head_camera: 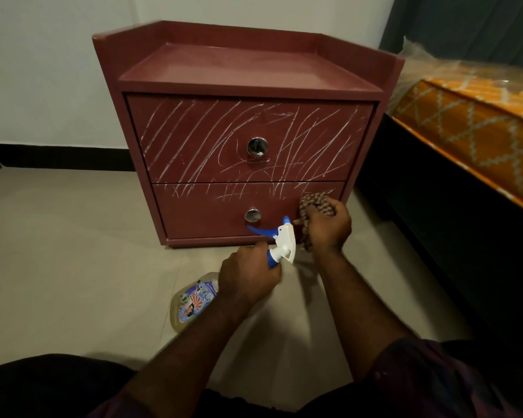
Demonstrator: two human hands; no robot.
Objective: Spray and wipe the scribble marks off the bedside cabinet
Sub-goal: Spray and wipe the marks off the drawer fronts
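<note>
Bottle (191, 300): your left hand (248, 276) grips neck, tilted up-right.
Cloth (314, 203): your right hand (329, 226) clutches it, nearer.
Marks (284, 128): centre frame, above both.

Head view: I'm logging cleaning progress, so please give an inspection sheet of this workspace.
Surface: cabinet, white scribbles across top drawer, fewer along bottom drawer's upper edge.
Job's things: bottle tilted, nozzle toward cabinet; cloth bunched at bottom drawer's right end.
Clutter: nothing seen.
Hands: left hand grips bottle neck; right hand grips cloth.
Cables: nothing seen.
Surroundings: tiled floor, white wall, mattress at right.
</note>
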